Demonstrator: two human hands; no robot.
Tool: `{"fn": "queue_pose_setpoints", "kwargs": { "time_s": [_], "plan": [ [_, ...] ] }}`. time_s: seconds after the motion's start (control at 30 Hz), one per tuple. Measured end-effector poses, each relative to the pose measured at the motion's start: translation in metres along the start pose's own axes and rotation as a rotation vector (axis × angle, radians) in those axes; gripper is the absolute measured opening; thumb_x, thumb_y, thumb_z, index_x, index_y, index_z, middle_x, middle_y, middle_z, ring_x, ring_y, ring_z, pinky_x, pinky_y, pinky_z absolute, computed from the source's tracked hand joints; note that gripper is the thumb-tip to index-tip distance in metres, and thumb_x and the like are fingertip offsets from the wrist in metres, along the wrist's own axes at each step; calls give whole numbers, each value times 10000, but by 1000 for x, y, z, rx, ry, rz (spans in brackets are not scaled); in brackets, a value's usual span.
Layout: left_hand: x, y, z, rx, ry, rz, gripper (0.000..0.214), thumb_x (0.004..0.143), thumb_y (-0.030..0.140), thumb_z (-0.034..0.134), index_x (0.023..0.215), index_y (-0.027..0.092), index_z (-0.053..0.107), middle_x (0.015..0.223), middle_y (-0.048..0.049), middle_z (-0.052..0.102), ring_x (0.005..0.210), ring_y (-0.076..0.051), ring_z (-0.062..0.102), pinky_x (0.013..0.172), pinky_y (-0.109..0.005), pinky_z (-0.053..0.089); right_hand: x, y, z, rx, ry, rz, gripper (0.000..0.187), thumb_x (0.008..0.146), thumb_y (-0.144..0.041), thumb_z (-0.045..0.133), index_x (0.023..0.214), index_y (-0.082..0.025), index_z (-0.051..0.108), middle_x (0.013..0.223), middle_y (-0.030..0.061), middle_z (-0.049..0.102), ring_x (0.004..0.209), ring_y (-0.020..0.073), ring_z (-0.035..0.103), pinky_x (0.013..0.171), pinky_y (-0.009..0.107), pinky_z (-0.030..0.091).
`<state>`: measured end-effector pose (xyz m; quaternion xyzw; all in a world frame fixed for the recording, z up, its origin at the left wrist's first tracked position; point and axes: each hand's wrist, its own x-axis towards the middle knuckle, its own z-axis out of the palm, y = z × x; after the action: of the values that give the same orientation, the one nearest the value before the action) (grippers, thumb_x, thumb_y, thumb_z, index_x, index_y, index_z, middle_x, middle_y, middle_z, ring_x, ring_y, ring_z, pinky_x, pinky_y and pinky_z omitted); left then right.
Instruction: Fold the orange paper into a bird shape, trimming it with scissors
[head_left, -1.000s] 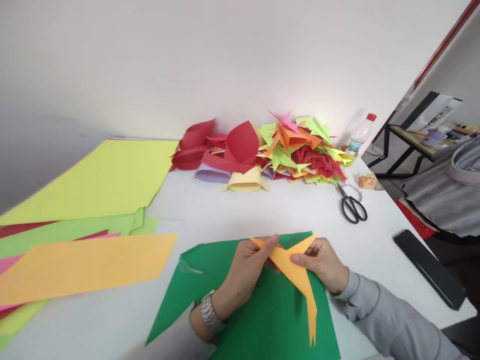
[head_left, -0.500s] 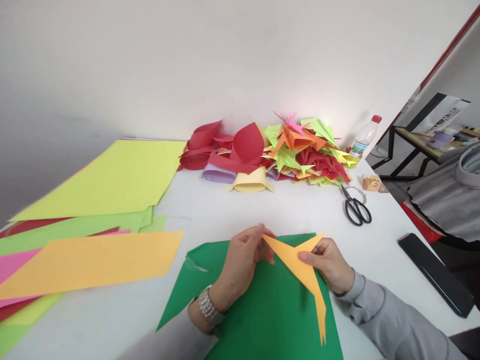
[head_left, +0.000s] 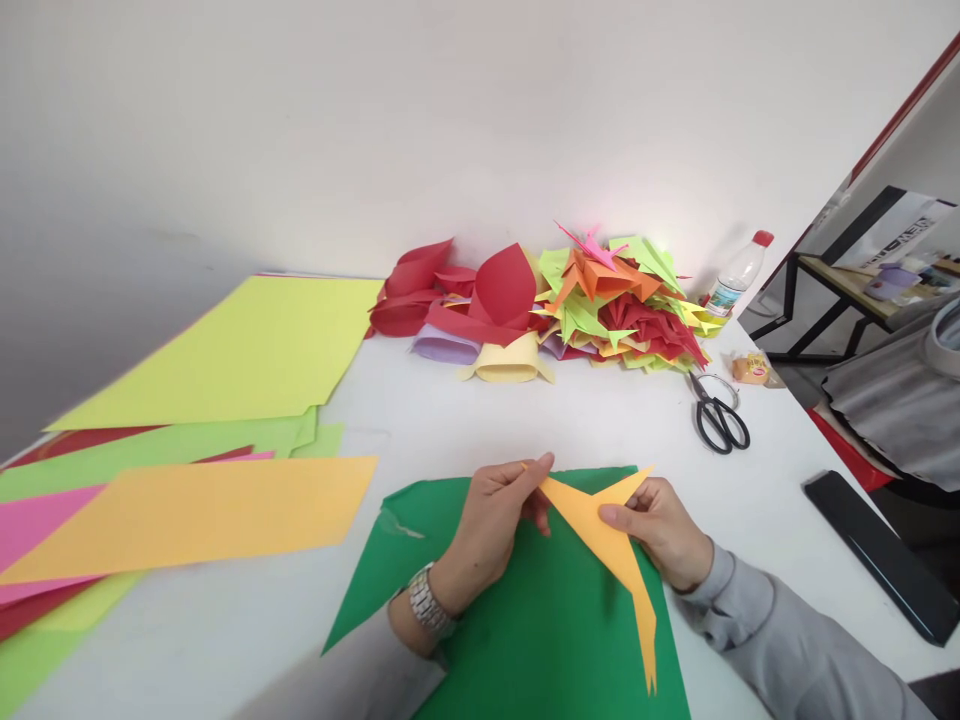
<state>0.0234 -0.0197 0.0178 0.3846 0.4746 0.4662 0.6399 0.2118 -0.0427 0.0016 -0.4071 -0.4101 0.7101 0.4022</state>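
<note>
On the counter (head_left: 600, 420) before me lies a broad sheet (head_left: 555, 630), with the paper figure (head_left: 611, 548) above it, between my left fingers (head_left: 531, 483) and right fingers (head_left: 619, 518). To my left, paper sheets (head_left: 255, 350) overlap, one loose sheet (head_left: 247, 510) on top nearer me. By the wall (head_left: 450, 120) behind, rolled paper pieces (head_left: 487, 290) sit left of a folded paper pile (head_left: 622, 300); a bottle (head_left: 739, 278) stands to its right. Scissors (head_left: 721, 420) lie before the pile's right end, near a snack packet (head_left: 751, 369) (an oblong object (head_left: 881, 557) lies nearer me, far right).
</note>
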Motion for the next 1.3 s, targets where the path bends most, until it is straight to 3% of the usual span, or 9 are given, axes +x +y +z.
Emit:
{"fn": "queue_pose_setpoints", "kwargs": {
  "time_s": [0.27,0.33,0.4,0.47,0.57,0.73,0.97,1.1,1.3],
  "plan": [
    [5,5,-7,-149,77,46,474,750,455,640,396,163,524,429,27,470,314,-72,427,339,-213,368,-1,-6,5,90,-9,-11,335,646,-370,855,864,-133,766,724,63,746,659,166,682,612,266,538],
    [4,2,-6,-175,75,44,502,760,518,627,417,169,513,429,29,467,322,-74,415,338,-216,388,-1,-6,6,92,1,-21,333,645,-374,854,851,-128,764,713,64,743,648,170,683,618,277,543],
    [0,-3,-1,-161,1,-12,513,703,615,659,478,168,546,408,29,469,326,-94,429,317,-221,383,-1,-6,7,86,4,-33,325,651,-379,851,829,-123,758,703,63,740,628,162,675,609,271,538],
    [-6,-10,4,-44,-140,-95,443,613,563,772,611,144,627,429,24,519,356,-107,471,327,-215,402,-1,-6,8,74,-13,-45,324,665,-397,839,804,-118,749,701,65,736,616,158,669,597,266,530],
    [-12,-16,10,52,-290,-158,412,649,515,775,651,122,650,473,5,545,394,-109,501,347,-209,424,-2,-8,10,46,-93,-31,369,702,-454,800,805,-106,733,733,82,734,631,178,671,628,309,540],
    [-15,-10,10,45,-335,-84,373,725,492,719,623,145,627,543,12,537,445,-118,542,417,-232,491,-3,-9,9,-18,-111,-47,406,723,-488,771,803,-94,715,723,84,720,631,185,660,607,313,518],
    [-16,-10,9,113,-263,106,320,761,458,698,660,155,716,811,-53,645,545,-134,590,473,-245,529,-1,-7,3,-164,-22,-135,355,708,-468,783,719,-120,711,590,4,646,501,87,511,463,212,373],
    [-12,-14,5,71,-201,89,376,755,462,705,560,140,695,746,-61,631,601,-155,588,484,-239,529,-1,-6,3,-174,-22,-134,370,702,-483,781,744,-121,721,621,16,661,522,98,523,481,225,396],
    [-8,-11,2,29,-114,10,471,743,544,685,518,134,628,574,-30,585,452,-131,543,428,-246,477,-1,-6,1,-165,-55,-112,406,700,-511,777,796,-119,738,691,46,700,588,133,589,563,267,483]
  ]
}}
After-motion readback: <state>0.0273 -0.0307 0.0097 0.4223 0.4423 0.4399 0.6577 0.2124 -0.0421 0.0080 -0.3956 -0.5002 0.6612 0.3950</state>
